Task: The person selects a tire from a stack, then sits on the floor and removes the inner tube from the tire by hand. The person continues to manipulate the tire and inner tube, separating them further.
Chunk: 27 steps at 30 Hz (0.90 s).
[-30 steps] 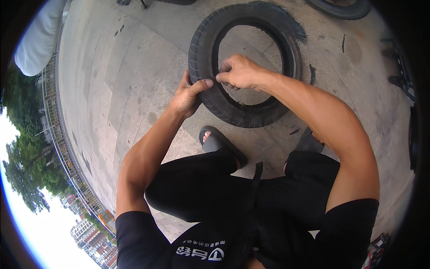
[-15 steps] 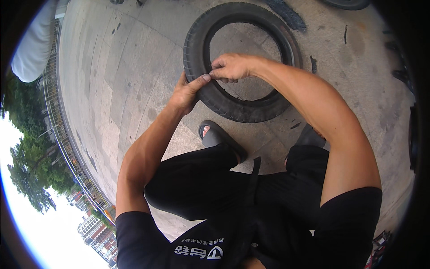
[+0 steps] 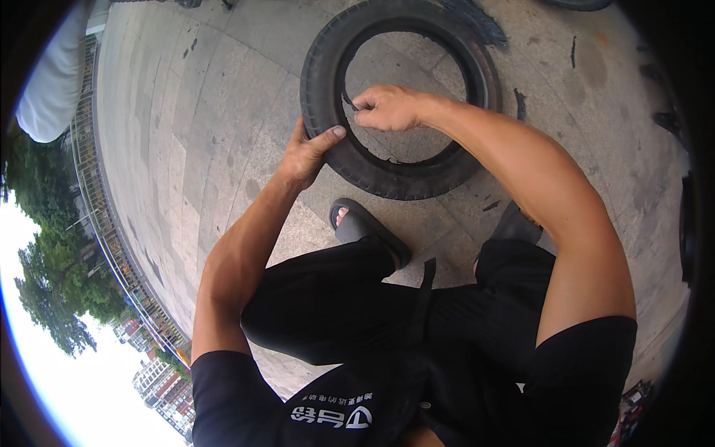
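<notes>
A black tyre (image 3: 406,184) lies flat on the paved ground in front of me. My left hand (image 3: 304,158) grips its near left side, with the thumb on the upper sidewall and the other fingers out of sight around the outer edge. Over the tyre's opening, my right hand (image 3: 387,109) is closed in a pinch on a thin black rubber strip (image 3: 348,102). The strip runs from my fingertips to the tyre's inner edge, which looks ragged along its near side.
Black rubber scraps (image 3: 520,103) lie right of the tyre, and a larger torn black piece (image 3: 480,24) sits beyond it. Part of another tyre (image 3: 581,4) shows at the top right. My sandalled left foot (image 3: 365,229) is close to the tyre's near side. A railing (image 3: 112,220) curves along the left.
My right hand has come away from my left thumb, slightly farther over the opening, and the black strip now shows at its fingertips. My left hand keeps its grip on the tyre.
</notes>
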Motion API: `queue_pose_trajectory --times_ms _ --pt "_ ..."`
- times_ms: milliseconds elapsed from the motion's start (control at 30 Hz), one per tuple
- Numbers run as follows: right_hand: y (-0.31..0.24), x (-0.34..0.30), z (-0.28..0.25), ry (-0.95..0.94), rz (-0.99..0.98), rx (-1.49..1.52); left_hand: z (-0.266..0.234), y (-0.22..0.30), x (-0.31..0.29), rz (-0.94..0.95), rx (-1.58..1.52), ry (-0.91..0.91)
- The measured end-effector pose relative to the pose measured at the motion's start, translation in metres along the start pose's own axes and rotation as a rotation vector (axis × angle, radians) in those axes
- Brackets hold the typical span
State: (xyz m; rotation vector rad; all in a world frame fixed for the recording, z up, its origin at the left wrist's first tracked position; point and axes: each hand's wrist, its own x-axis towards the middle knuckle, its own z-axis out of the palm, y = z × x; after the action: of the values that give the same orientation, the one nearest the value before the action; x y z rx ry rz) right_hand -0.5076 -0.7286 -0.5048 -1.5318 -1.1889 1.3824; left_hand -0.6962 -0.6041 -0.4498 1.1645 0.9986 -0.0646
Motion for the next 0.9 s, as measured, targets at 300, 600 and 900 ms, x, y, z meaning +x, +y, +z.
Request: queue_pose_trajectory --times_ms 300,600,900 --pt "0.015 -0.003 -0.038 -0.083 0.207 -0.124 -0.008 -0.007 0.001 -0.041 -0.04 -0.014" --pt "-0.007 0.027 -0.016 0.202 0.184 0.634 0.005 0.001 -0.01 -0.05 -0.087 0.015" --pt "0.001 0.026 -0.015 0.185 0.259 0.811 0.003 0.0 -0.007 0.068 0.081 -0.022"
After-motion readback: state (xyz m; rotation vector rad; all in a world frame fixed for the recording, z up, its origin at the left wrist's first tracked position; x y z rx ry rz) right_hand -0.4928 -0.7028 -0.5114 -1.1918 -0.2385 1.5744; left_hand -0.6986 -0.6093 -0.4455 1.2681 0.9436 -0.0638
